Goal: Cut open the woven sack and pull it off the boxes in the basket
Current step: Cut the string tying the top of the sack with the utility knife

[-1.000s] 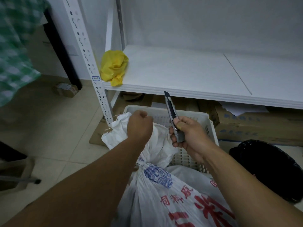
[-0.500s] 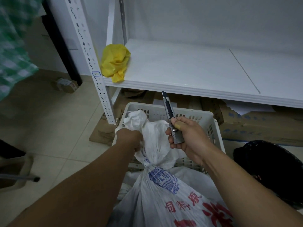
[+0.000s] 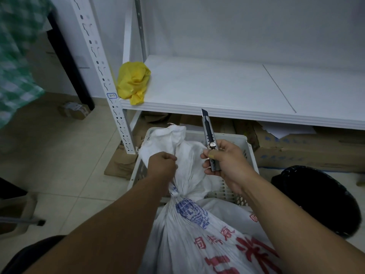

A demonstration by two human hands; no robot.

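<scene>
Sack (image 3: 186,155) neck fills gap between my left hand (image 3: 162,165) and right hand (image 3: 227,163). Knife (image 3: 208,135) tip up by shelf (image 3: 237,113) edge, little headroom. Post (image 3: 120,123) crowds basket (image 3: 245,138) left corner. Black bag (image 3: 316,198) blocks right side. Cardboard boxes (image 3: 296,149) close off behind. Tile floor (image 3: 63,155) open on left.

White woven sack with red and blue print (image 3: 189,234): coarse woven plastic cloth, matt, crinkled.
Slim grey utility knife (image 3: 207,131): metal body, dull sheen.
White slotted basket (image 3: 240,137): hard moulded plastic, smooth, matt.
White shelf board (image 3: 217,89): smooth, matt.
Yellow crumpled bag (image 3: 133,82): thin, wrinkled; plastic or cloth unclear.
Brown boxes under the shelf (image 3: 306,151): rough matt cardboard.
Black bag (image 3: 316,198): thin plastic film, glossy.
Beige floor tiles (image 3: 59,155): smooth, faint sheen.
</scene>
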